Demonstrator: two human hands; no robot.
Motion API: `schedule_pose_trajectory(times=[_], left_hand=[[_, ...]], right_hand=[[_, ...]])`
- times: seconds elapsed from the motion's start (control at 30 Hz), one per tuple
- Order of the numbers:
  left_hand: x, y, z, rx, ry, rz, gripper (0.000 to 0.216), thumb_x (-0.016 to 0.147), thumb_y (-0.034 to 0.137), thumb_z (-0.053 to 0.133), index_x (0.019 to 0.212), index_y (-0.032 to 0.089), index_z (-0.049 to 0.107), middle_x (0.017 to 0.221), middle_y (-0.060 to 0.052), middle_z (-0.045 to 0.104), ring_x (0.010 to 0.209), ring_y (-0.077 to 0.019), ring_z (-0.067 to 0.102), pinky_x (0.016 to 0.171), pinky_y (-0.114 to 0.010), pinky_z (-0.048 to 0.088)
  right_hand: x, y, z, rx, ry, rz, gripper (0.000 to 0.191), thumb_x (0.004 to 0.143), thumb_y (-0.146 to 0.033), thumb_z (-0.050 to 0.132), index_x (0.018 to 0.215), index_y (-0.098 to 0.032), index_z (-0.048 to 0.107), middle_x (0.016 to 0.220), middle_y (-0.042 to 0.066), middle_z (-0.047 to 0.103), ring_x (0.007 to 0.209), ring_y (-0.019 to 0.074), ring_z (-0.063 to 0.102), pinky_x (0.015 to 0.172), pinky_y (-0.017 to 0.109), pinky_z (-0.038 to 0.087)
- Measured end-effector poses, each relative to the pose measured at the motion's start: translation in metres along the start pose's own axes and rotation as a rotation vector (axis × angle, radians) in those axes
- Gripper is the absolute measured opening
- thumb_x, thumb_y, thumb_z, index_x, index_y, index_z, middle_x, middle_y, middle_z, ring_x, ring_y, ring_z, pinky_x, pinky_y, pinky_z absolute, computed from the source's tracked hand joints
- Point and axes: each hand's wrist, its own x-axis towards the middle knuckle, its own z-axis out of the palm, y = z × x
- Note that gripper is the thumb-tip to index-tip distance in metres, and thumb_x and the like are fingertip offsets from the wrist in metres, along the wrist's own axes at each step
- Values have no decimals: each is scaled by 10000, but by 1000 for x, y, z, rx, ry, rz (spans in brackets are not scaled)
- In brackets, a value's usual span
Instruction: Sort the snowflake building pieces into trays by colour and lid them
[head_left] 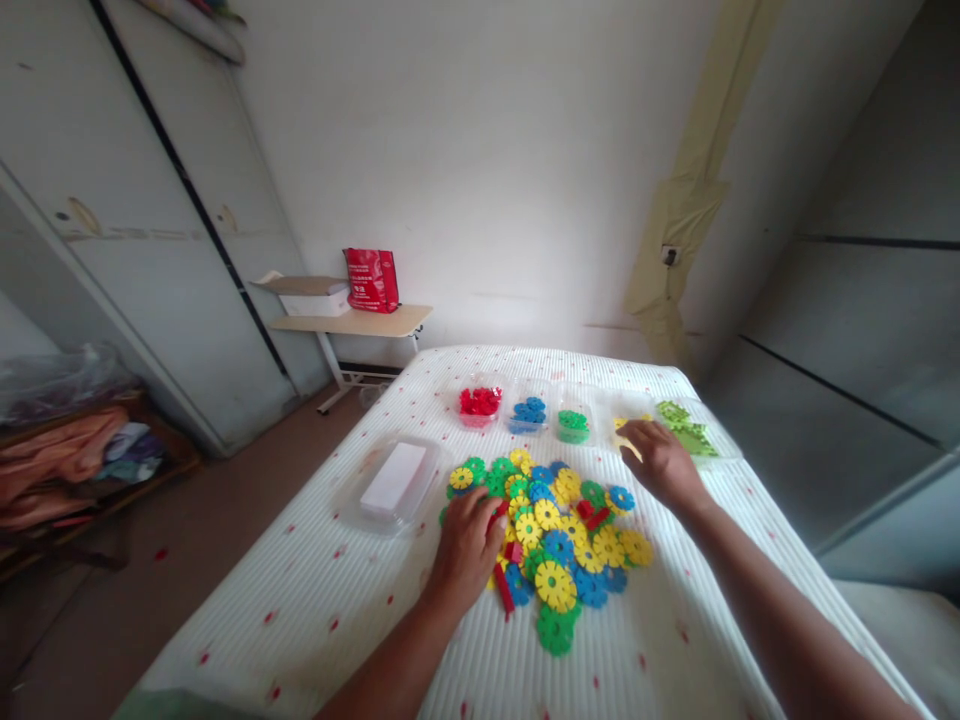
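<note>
My left hand (pixel 469 542) rests at the left side of a loose pile of notched plastic discs (pixel 556 585) in yellow, blue and green. Its fingers are curled, with a small red plastic block (pixel 497 514) between thumb and forefinger. More red pieces, such as a long red bar (pixel 503 589), lie among the discs. My right hand (pixel 661 462) hovers over a clear tub with yellow discs (pixel 621 424), its thumb and fingers apart and nothing visible between them. The hand covers most of that tub.
Behind the pile stand clear tubs of red pieces (pixel 480 402), blue discs (pixel 528 413), green discs (pixel 574 425) and light-green pieces (pixel 684 430). A clear container with a white box (pixel 394 480) lies left. A small side table (pixel 390 320) bears a red bag (pixel 372 280).
</note>
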Motion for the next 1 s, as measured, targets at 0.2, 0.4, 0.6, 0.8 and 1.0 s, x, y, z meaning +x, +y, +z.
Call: schedule_pose_trajectory(times=[0.2,0.4,0.6,0.8,1.0], left_hand=[[-2,0,1,-93,22,13,290,868,250,395,1048,199,617,1149,-91,591,1084,-203,543,937,-396,464],[9,-12,-6,-23,109,15,315,856,146,355,1038,197,607,1137,-85,592,1073,-193,542,926,-371,463],[38,-14,-34,312,-104,21,304,775,59,421,955,195,625,936,-90,652,885,-231,561,767,-368,458],[47,1,-37,530,-259,5,292,787,45,378,851,158,639,807,-128,659,856,-268,566,758,-404,430],[43,-1,-28,399,-296,21,395,743,-3,387,1033,134,616,1055,-168,630,961,-273,569,833,-419,450]], right_hand=[[-43,-9,15,127,-53,-70,273,859,-230,373,816,-194,641,864,100,641,826,210,558,750,323,436],[-61,16,45,215,19,193,267,843,-301,365,821,-223,619,860,61,650,803,189,608,739,299,471],[-58,16,49,201,-4,221,254,831,-307,370,803,-223,608,857,52,652,809,191,619,730,300,474],[-59,15,48,182,-22,206,261,840,-302,359,803,-218,604,860,59,648,820,193,610,735,300,468],[-59,16,50,175,-16,201,273,839,-317,363,789,-218,613,851,54,652,802,183,608,720,283,463]])
